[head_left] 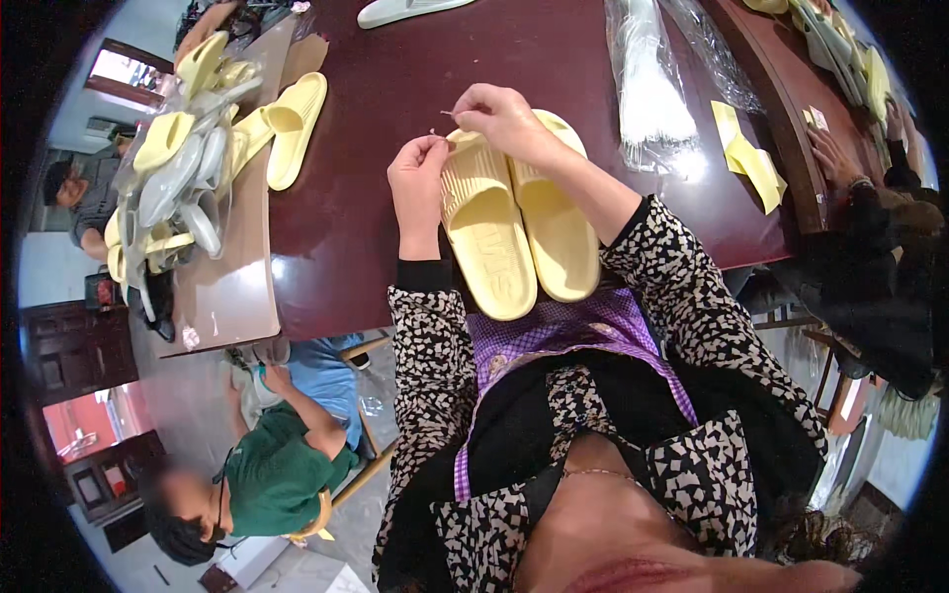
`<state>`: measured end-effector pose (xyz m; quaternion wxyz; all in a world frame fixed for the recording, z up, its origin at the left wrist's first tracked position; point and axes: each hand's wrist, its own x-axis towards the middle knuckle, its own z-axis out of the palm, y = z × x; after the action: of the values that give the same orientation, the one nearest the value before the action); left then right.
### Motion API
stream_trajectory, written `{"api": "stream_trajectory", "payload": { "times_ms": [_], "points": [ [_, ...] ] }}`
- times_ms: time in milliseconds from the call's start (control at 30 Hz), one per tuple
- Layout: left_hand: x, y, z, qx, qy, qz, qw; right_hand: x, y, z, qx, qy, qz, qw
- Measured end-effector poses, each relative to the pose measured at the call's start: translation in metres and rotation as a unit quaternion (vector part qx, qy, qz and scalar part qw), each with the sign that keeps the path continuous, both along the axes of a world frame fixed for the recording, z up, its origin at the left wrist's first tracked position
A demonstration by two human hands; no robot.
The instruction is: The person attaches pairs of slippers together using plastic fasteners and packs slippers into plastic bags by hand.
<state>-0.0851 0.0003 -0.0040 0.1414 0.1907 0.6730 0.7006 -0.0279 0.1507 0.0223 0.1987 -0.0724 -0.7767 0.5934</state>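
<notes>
Up close, the fingers of the right hand (499, 114) are pinched shut on a thin thread or tag pin (447, 114), too small to tell which, just above the far end of a pair of pale yellow slides (514, 222). The left hand (418, 173) is curled closed with its fingertips pressed against the edge of the left slide, near a tiny bit of the same thread. Both slides lie side by side, soles up and touching, on the dark red worktop (366, 198), their near ends overhanging its edge toward the person's purple checked apron (573, 331).

Farther right, clear plastic bags (647, 94) lie on the worktop, with yellow paper slips (749, 153) just beside them. At the left, a heap of yellow and grey slides (183, 163) rests on brown cardboard (222, 287). Another person's hand (835, 153) rests on the right edge, and a person in a green top (282, 469) sits below the worktop at the left.
</notes>
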Motion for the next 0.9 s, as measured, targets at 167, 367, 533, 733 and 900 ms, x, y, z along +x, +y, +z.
{"api": "stream_trajectory", "payload": {
  "times_ms": [167, 367, 533, 733, 900],
  "points": [
    [-0.014, 0.02, -0.027, 0.076, -0.074, -0.013, 0.994, -0.011, 0.014, -0.039, -0.005, 0.003, -0.006, 1.0],
    [-0.021, 0.033, -0.044, 0.121, -0.114, -0.037, 0.985, -0.009, 0.024, -0.057, -0.02, -0.002, -0.023, 1.0],
    [-0.017, 0.039, -0.033, 0.133, -0.101, -0.039, 0.985, 0.0, 0.025, -0.047, -0.018, 0.015, -0.021, 1.0],
    [-0.009, 0.044, -0.026, 0.142, -0.087, -0.017, 0.986, 0.003, 0.025, -0.042, 0.03, 0.065, -0.018, 0.997],
    [-0.006, 0.042, -0.028, 0.138, -0.067, 0.003, 0.988, 0.002, 0.024, -0.043, 0.045, 0.071, -0.011, 0.996]
  ]
}}
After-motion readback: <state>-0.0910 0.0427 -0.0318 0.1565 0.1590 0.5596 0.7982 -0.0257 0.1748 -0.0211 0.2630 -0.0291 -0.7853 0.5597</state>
